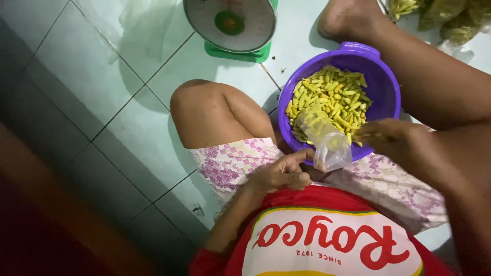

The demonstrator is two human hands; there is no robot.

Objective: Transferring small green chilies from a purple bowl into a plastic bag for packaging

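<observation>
Red printed shirt (327, 240), white shorts (232, 163) with purple pattern, bare legs

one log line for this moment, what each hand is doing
left hand: holds small clear bag | right hand: at bag mouth, grip unclear | purple bowl: yellow snack sticks | scale: on floor

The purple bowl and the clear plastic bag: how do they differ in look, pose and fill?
The purple bowl is opaque, rigid and sits upright between the legs; the clear plastic bag is see-through, soft and tilted over the bowl's rim. The bowl lies open and wide, heaped with snacks; the bag is narrow and partly filled. The left hand holds the bag; the right hand is beside it. Both hold yellow-green stick snacks.
</observation>
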